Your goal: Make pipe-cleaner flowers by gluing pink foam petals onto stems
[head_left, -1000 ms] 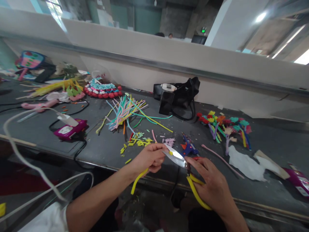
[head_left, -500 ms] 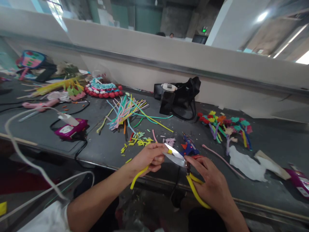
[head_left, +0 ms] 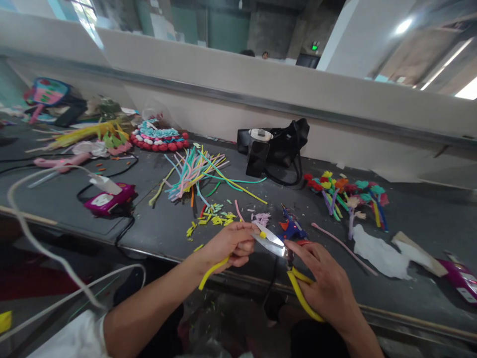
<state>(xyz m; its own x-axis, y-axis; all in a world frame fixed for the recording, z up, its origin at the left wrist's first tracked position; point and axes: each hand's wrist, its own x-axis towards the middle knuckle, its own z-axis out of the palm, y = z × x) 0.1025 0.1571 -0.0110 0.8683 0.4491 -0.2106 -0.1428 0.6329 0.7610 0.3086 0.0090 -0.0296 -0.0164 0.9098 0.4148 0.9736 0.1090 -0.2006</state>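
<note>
Since the yellow strip (head_left: 213, 272) looks light and bendy (soft too, I'd guess), my left hand (head_left: 231, 244) sensibly pinches it just behind its tip, at that hand's three o'clock, between the blades of the scissors (head_left: 275, 248) my right hand (head_left: 325, 279) grips.

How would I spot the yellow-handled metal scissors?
Find the dark-grey worktable. By its near edge, the bare right hand holds the yellow-handled metal scissors. Unlike the blue-and-orange glue gun just beyond, they have shiny open blades.
</note>
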